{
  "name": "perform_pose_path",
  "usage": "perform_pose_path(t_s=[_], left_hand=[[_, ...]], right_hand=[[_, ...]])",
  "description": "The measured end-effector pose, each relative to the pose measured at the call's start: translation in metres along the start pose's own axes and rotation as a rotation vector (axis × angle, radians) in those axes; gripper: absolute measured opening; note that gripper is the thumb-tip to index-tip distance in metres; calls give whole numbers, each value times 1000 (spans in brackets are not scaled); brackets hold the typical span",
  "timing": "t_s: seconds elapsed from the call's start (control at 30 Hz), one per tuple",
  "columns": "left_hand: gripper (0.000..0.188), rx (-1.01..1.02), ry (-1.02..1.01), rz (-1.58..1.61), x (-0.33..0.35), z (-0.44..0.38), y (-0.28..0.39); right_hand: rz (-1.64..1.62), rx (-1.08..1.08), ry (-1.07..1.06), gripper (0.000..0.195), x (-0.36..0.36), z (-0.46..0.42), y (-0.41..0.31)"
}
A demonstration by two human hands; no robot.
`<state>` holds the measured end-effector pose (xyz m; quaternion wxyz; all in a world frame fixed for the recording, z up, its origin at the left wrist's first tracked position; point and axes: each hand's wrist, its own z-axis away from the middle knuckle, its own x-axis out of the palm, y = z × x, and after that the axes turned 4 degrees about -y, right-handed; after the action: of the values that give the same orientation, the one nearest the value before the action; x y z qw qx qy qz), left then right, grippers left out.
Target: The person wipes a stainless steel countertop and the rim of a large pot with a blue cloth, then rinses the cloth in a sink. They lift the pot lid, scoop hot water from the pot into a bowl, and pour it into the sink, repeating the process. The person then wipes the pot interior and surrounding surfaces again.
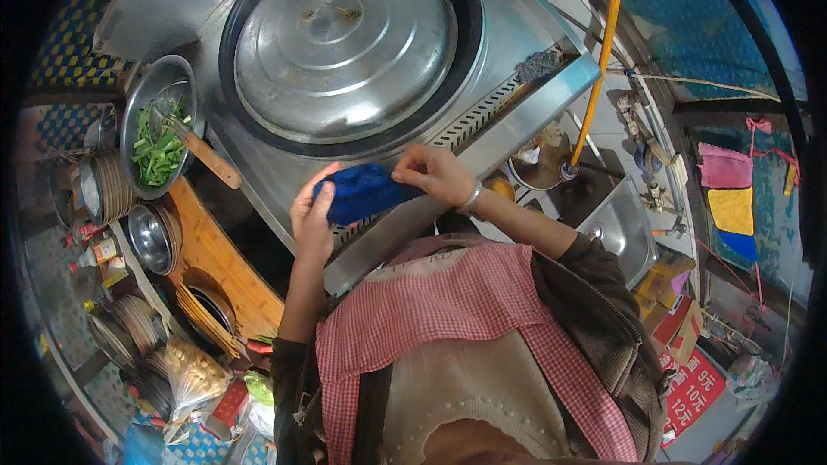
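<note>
A folded blue cloth (pixel 365 192) is held over the front edge of a stainless-steel stove. My left hand (pixel 314 210) grips its left end, thumb on top. My right hand (pixel 429 173), with a bracelet at the wrist, is at the cloth's right end, thumb and forefinger pinched together at its edge. Just beyond both hands, a large domed metal lid (pixel 345 48) covers a wide black-rimmed wok (pixel 468 26). The underside of the cloth is hidden.
Left of the stove, a metal bowl (pixel 129 142) holds chopped greens and a wooden-handled strainer (pixel 210 158). Stacked bowls (pixel 152 239) stand by a wooden board (pixel 216 239). A yellow hose (pixel 601 77) hangs at right, near a sink (pixel 623 226). A dark scourer (pixel 539 66) lies at the stove's corner.
</note>
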<state>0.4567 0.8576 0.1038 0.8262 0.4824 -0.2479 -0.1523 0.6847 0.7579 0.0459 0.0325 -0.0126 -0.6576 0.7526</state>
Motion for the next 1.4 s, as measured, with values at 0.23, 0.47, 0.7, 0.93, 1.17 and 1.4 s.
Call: perform_pose_path(t_s=[0.23,0.47,0.7,0.93,1.17,1.4], left_hand=[[68,169,303,-814,-69,-1,-58],[64,103,220,-722,-96,45,-101],[51,53,304,-522,-112,66,-95],[40,-78,271,-301,-126,114,-118],[44,-213,-159,-212,-125,166,-142],[47,-171,-336,-42,-119,153,-259]], right_hand=[[431,-234,97,14,-2,-48,16],[929,-156,148,33,-40,-163,1],[1204,-288,228,75,-53,-306,-1],[1289,93,-65,72,-27,-373,-32],[1502,23,71,69,-75,-361,-75],[1786,-88,429,45,-231,-266,-177]])
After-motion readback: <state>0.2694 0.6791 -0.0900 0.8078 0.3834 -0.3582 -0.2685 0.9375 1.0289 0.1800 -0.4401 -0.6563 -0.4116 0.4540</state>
